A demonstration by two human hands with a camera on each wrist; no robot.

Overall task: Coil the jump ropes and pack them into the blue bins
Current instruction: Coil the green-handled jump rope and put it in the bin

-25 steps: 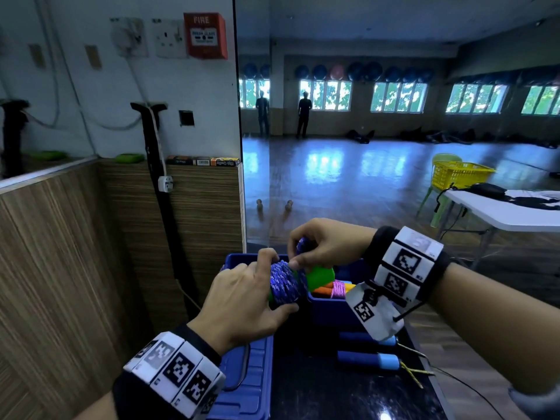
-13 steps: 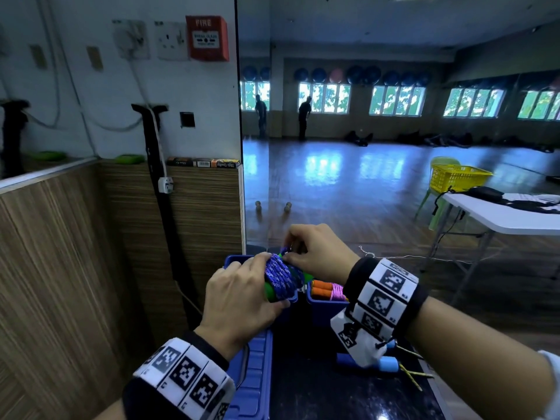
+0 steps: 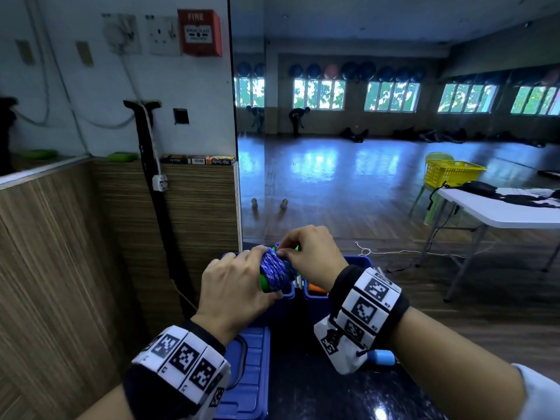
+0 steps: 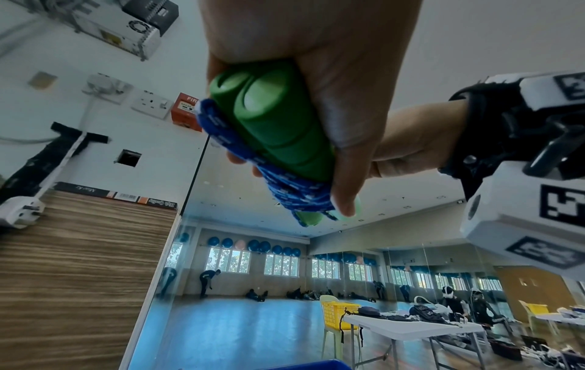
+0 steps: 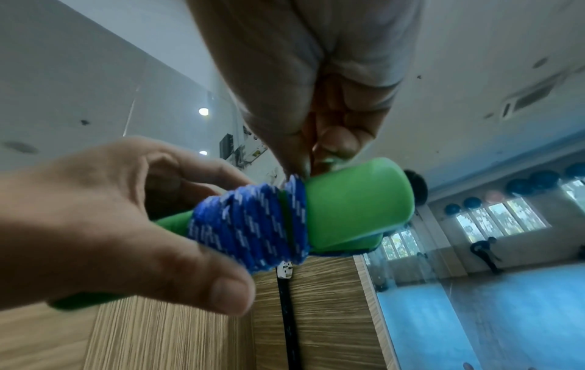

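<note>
A jump rope (image 3: 276,269) with two green handles (image 4: 275,125) held side by side has its blue cord (image 5: 250,230) wound tightly round them. My left hand (image 3: 236,291) grips the handles and the coil, thumb along the side. My right hand (image 3: 309,257) pinches the cord's last turn (image 5: 296,185) at the top of the coil between thumb and fingertips. The bundle hangs just above two blue bins (image 3: 285,294). The right bin (image 3: 313,295) holds an orange-handled rope (image 3: 316,287), partly hidden by my right wrist.
A blue bin lid (image 3: 248,371) lies on the dark table (image 3: 327,392) near my left wrist. A blue-handled rope (image 3: 381,357) lies by my right wrist. A wood-panelled wall stands at left, a mirror ahead, and a white folding table (image 3: 503,210) at right.
Both hands and the bundle have lifted slightly and drawn toward me. My right hand has moved from over the handle's end to pinching the cord at the top of the coil.
</note>
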